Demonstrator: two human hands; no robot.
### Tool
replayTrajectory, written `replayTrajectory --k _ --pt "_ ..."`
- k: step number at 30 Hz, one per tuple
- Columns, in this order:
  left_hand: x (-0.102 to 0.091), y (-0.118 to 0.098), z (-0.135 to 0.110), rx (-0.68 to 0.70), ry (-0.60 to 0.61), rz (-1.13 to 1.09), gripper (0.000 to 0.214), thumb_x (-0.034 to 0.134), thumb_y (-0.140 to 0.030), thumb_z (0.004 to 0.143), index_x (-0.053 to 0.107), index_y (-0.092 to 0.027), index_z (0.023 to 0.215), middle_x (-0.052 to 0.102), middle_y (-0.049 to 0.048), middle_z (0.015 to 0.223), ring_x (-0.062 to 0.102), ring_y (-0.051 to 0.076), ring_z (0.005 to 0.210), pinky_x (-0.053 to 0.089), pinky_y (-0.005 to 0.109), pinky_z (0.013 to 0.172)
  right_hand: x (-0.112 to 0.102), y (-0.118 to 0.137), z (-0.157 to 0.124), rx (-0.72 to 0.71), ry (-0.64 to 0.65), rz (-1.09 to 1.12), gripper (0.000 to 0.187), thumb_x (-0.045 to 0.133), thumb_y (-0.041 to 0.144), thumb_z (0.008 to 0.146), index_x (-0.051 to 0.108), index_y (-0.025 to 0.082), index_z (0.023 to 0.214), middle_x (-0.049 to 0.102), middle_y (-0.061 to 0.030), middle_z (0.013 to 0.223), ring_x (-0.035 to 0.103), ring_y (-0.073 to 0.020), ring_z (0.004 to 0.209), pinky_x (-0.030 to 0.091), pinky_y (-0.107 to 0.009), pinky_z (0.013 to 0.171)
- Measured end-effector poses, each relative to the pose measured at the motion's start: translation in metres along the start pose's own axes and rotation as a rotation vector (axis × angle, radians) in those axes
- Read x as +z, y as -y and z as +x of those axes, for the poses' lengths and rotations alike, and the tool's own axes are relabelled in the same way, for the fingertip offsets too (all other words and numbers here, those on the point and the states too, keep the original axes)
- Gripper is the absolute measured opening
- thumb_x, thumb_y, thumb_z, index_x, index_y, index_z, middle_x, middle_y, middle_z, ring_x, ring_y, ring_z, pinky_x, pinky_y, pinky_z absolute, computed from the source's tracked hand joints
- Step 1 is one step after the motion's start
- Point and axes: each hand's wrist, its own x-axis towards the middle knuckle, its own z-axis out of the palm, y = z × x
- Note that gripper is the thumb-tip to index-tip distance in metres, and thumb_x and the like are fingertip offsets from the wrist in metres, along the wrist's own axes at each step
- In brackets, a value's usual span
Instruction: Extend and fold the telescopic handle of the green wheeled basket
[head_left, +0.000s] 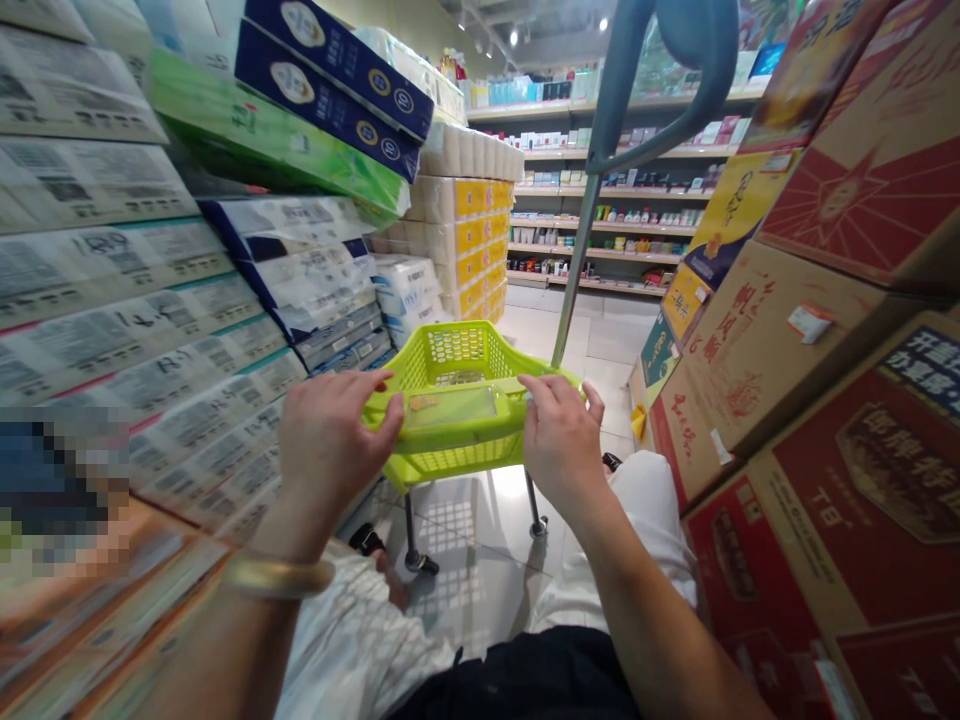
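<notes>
A small lime-green shopping cart (450,440) with perforated sides stands on wheeled legs in front of my knees. My left hand (337,430) grips the left end of its near rim, thumb on the near side and fingers over the top. At the right end, my right hand (559,425) curls its fingers over the same rim. Between both hands lies a flat panel (450,407) on the handle. The visible part of the basket's inside shows only its green walls. Close to the right corner rises a metal pole (577,270) with a blue-grey loop handle (611,90); its lower end is hidden.
Stacked white packs (97,250) line the left side, with blue boxes (330,90) and a green pack (262,140) leaning out above. Red and brown cartons (817,340) crowd the right. A tiled aisle (532,310) leads to product shelves (600,200).
</notes>
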Motion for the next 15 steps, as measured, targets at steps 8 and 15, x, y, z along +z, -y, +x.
replayTrajectory --k 8,15 --pt "0.021 -0.059 0.01 0.1 0.116 -0.055 0.042 0.036 -0.035 0.092 0.063 -0.014 0.117 0.069 0.0125 0.113 0.059 0.029 0.108 0.04 0.043 0.095 -0.003 0.002 0.001 -0.021 0.054 0.047 0.035 0.039 0.015 0.094 0.063 0.022 0.118 0.066 -0.0068 0.113 0.059 -0.0205 0.107 0.019 -0.045 0.11" --pt "0.026 -0.054 0.01 0.071 0.13 0.035 0.04 0.036 -0.034 0.092 0.067 -0.017 0.109 0.073 0.0102 0.099 0.063 0.029 0.095 0.039 0.044 0.088 0.0 -0.007 0.006 0.055 -0.013 0.011 0.035 0.039 0.014 0.092 0.064 0.021 0.116 0.066 -0.0083 0.111 0.059 -0.0219 0.104 0.02 -0.046 0.109"
